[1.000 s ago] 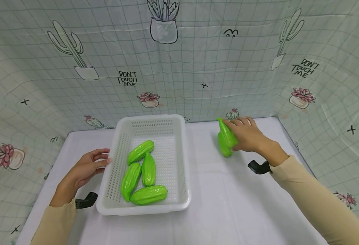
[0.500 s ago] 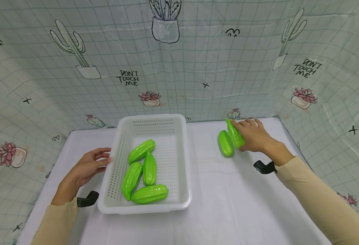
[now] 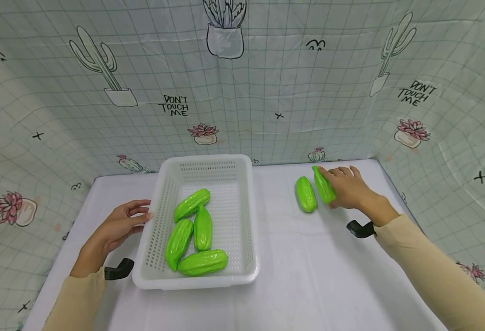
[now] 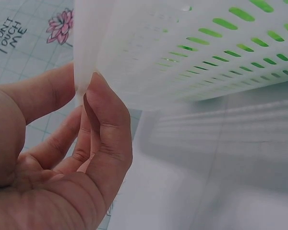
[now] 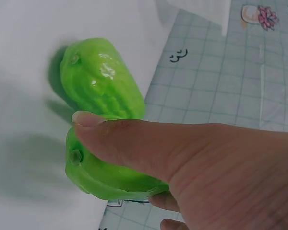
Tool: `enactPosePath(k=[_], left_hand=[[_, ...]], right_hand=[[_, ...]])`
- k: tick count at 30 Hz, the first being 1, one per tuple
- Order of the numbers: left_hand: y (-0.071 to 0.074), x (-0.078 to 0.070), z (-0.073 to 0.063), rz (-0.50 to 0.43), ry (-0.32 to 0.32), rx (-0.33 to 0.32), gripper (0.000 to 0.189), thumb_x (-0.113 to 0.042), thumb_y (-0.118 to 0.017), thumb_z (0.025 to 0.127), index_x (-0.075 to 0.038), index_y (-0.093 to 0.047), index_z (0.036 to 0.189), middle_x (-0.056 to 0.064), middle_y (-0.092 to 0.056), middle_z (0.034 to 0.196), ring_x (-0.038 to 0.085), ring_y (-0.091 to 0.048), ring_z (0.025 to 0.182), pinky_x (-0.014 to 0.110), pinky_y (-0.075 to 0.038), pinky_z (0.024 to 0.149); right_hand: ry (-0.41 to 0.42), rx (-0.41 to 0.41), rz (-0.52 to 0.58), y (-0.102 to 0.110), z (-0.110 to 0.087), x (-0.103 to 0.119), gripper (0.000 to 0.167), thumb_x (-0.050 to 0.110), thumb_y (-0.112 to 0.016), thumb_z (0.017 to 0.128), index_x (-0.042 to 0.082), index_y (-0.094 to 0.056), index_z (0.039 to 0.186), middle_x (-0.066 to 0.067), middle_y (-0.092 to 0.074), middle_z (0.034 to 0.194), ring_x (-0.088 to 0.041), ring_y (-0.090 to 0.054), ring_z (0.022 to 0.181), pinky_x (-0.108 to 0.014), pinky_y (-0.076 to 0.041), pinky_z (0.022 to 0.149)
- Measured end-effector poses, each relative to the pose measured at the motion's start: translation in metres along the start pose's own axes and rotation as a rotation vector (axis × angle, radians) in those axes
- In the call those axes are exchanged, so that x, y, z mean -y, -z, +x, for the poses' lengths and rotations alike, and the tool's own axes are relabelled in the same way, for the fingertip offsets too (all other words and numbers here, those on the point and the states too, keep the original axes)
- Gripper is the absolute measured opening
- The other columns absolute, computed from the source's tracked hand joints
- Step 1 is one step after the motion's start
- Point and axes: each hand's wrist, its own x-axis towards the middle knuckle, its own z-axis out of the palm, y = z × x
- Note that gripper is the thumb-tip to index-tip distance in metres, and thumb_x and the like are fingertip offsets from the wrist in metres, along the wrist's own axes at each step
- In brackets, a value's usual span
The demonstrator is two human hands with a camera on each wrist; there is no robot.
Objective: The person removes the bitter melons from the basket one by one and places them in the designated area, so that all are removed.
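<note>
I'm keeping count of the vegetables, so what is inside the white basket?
Four green vegetables lie inside the white basket, mostly toward its left in the head view. Bare floor shows at the right; the floor directly beneath the vegetables is covered.

A white-covered table (image 3: 300, 276) carries a slotted basket (image 3: 228, 225) and, apart from it, a loose green gourd (image 3: 306, 194).

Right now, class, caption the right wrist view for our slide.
Right hand holds one ribbed green gourd; another lies alongside.
</note>
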Motion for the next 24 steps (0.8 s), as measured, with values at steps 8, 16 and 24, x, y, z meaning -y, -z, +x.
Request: enactPosePath(k=[8, 16, 24], left_hand=[[0.001, 0.0, 0.0, -0.009, 0.007, 0.002, 0.067, -0.01, -0.063, 0.107, 0.009, -0.028, 0.16, 0.021, -0.053, 0.141, 0.004, -0.067, 0.096, 0.024, -0.058, 0.085], [0.001, 0.003, 0.001, -0.007, 0.011, -0.004, 0.066, -0.009, -0.063, 0.107, 0.008, -0.028, 0.16, 0.021, -0.051, 0.141, 0.004, -0.067, 0.096, 0.024, -0.058, 0.084], [0.001, 0.002, 0.001, -0.009, 0.013, -0.004, 0.067, -0.01, -0.063, 0.107, 0.008, -0.028, 0.161, 0.021, -0.051, 0.141, 0.004, -0.067, 0.096, 0.023, -0.058, 0.084]], right_hand=[[-0.008, 0.013, 0.003, -0.008, -0.001, -0.005, 0.109, 0.017, -0.097, 0.075, -0.003, -0.034, 0.161, -0.034, -0.051, 0.149, -0.06, -0.04, 0.14, -0.076, -0.02, 0.118], [-0.014, 0.017, -0.001, -0.015, 0.0, -0.007, 0.11, 0.017, -0.098, 0.074, -0.005, -0.034, 0.16, -0.035, -0.052, 0.148, -0.06, -0.04, 0.139, -0.076, -0.02, 0.118], [-0.018, 0.037, 0.006, -0.023, 0.003, -0.01, 0.11, 0.02, -0.097, 0.074, -0.005, -0.033, 0.161, -0.035, -0.051, 0.148, -0.061, -0.041, 0.139, -0.076, -0.022, 0.117]])
